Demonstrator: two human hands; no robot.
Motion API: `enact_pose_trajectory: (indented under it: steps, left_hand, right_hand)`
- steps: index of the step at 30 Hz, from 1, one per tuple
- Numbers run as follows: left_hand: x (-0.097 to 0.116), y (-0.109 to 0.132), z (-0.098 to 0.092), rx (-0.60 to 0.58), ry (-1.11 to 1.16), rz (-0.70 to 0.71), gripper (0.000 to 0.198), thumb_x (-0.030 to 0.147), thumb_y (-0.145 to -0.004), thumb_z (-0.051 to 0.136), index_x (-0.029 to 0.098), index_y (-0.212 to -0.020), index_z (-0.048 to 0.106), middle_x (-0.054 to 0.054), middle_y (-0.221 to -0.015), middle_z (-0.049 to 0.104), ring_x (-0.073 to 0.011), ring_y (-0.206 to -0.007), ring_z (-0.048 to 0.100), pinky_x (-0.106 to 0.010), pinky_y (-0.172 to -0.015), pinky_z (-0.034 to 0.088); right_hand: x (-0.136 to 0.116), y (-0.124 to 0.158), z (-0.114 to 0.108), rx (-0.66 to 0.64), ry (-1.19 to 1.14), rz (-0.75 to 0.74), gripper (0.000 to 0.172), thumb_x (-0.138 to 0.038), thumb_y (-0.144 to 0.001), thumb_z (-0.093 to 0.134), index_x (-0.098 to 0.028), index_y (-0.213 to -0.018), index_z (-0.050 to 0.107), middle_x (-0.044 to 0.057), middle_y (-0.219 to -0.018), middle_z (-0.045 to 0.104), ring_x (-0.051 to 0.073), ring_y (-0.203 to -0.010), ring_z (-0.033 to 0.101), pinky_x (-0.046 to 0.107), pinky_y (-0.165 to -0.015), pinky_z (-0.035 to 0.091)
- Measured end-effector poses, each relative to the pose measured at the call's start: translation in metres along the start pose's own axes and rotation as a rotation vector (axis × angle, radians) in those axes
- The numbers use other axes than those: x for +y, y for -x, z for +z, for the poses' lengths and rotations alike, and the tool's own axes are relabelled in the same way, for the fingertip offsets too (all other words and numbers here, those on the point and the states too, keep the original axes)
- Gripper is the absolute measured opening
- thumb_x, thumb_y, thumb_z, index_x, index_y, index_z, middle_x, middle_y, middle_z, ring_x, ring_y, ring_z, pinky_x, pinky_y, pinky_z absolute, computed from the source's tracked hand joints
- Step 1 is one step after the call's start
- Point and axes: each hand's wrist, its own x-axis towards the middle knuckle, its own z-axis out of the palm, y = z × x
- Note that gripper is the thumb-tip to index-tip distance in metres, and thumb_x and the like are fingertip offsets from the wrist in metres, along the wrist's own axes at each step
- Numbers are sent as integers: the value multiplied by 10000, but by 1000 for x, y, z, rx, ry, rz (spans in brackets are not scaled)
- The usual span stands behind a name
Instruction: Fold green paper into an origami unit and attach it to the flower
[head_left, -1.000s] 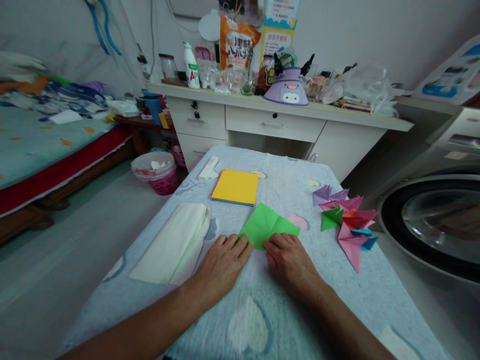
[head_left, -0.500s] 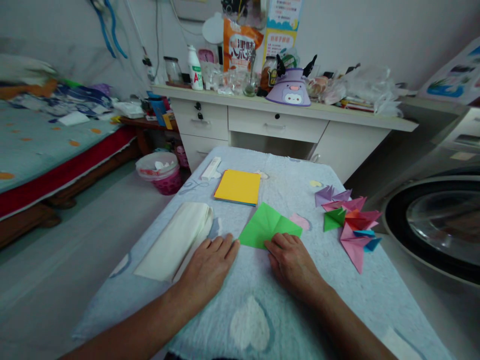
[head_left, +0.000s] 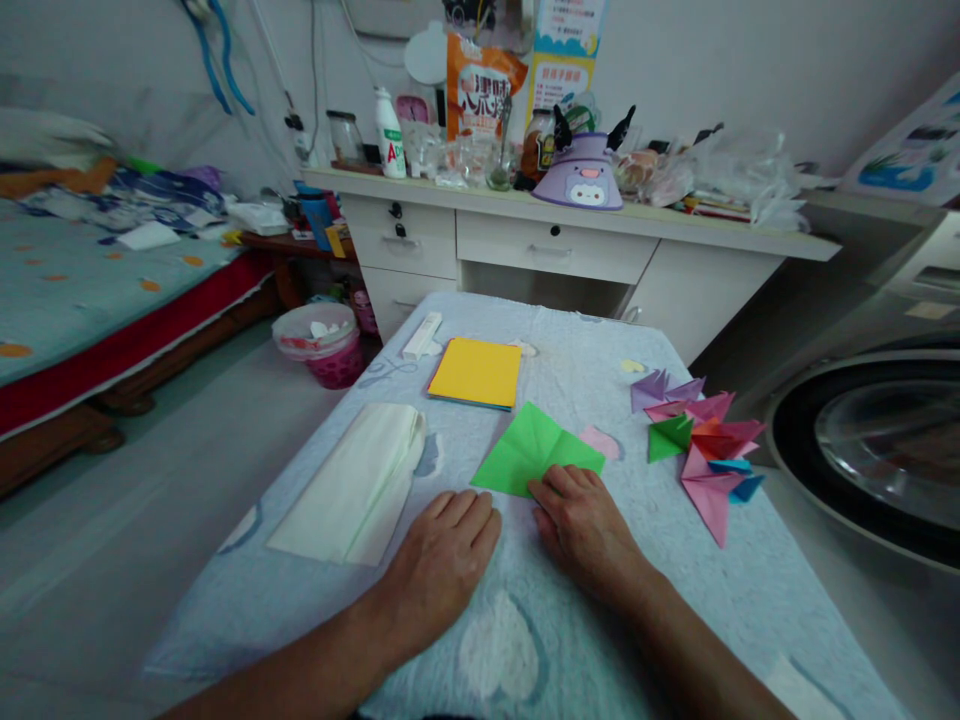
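A green sheet of origami paper (head_left: 525, 445) with crease lines lies on the cloth-covered table, its front edge towards me. My right hand (head_left: 585, 520) rests on its front right part, with bent fingers closed on that edge. Just in front of the paper's left front edge is my left hand (head_left: 450, 550). Its fingers are curled and pressed together, the thumb and fingertips are hidden, and I cannot tell whether they touch the paper. Beyond the green sheet sits a stack of origami paper (head_left: 476, 372), yellow on top. A folded white cloth or paper bundle (head_left: 352, 485) lies left of my left hand.
Several folded paper pieces (head_left: 705, 430) in purple, pink, green, red and blue are grouped at the table's right edge. A small white box (head_left: 422, 336) lies at the back left. Past the table stands a white cabinet (head_left: 555, 245); a washing machine (head_left: 877, 410) is at the right.
My left hand has slid right and towards me, off the paper's left corner, which now shows. The white bundle's front end is more uncovered. My right hand has stayed in place.
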Motion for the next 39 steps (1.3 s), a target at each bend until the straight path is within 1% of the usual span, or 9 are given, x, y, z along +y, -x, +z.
enact_pose_trajectory:
  steps: [1,4,8,11,15,21,25,31,39]
  left_hand:
    - [3,-3,3,9,11,27,276,100,-925,444,154,-1148,599,-106,-1169,643,-225,-1051,574,-380,-894,458]
    - [7,-11,13,23,-6,-4,358,91,-910,439,124,-1252,540,-123,-1268,602,-244,-1148,540,-394,-971,421]
    - [5,-15,26,-31,2,-61,381,85,-899,436,106,-1270,522,-125,-1215,616,-235,-1106,560,-379,-949,443]
    - [5,-16,31,-49,5,-90,378,80,-889,441,120,-1254,531,-124,-1181,613,-232,-1072,563,-384,-907,463]
    - [6,-21,25,-82,1,-70,347,109,-881,477,121,-1217,565,-108,-1089,623,-230,-1002,565,-386,-868,471]
    - [9,-25,10,-131,-93,-77,280,97,-856,507,96,-1105,635,-112,-993,629,-245,-921,568,-392,-824,459]
    - [8,-22,11,-133,-121,-101,248,89,-871,489,87,-1060,650,-118,-965,626,-247,-907,566,-392,-800,452]
    - [4,-20,7,-146,-130,-116,177,147,-886,516,103,-963,670,-103,-893,615,-245,-845,560,-396,-758,444]
    - [3,-19,5,-198,-128,-118,202,137,-893,500,95,-999,666,-113,-922,627,-250,-875,573,-402,-776,455]
  right_hand:
    - [0,0,-1,-1,-2,-3,259,-254,-902,559,-223,-1142,652,65,-946,599,233,-897,513,367,-804,345]
    - [-2,2,-2,-8,-4,-20,382,-298,-912,560,-270,-1292,574,76,-983,593,243,-917,514,380,-826,349]
    - [-3,4,-2,-8,19,-43,428,-408,-929,526,-319,-1348,529,90,-1000,579,259,-932,507,415,-861,349]
    - [-4,6,0,-9,41,-53,469,-509,-925,488,-330,-1357,526,104,-1016,579,279,-952,505,453,-889,348]
    - [-5,10,4,-10,56,-45,536,-590,-908,457,-317,-1364,527,120,-1059,595,299,-989,511,504,-948,330]
    - [3,27,3,9,61,11,556,-583,-871,539,-284,-1340,548,108,-1130,612,309,-1077,517,532,-1027,287]
    - [14,43,2,22,89,40,549,-572,-865,561,-272,-1325,561,114,-1183,613,319,-1112,520,550,-1036,285]
    - [27,65,1,56,132,59,532,-535,-851,608,-258,-1304,574,111,-1212,624,312,-1107,545,556,-1034,305]
    - [40,84,7,64,180,84,523,-481,-835,647,-248,-1298,575,106,-1266,616,326,-1120,555,575,-1025,332]
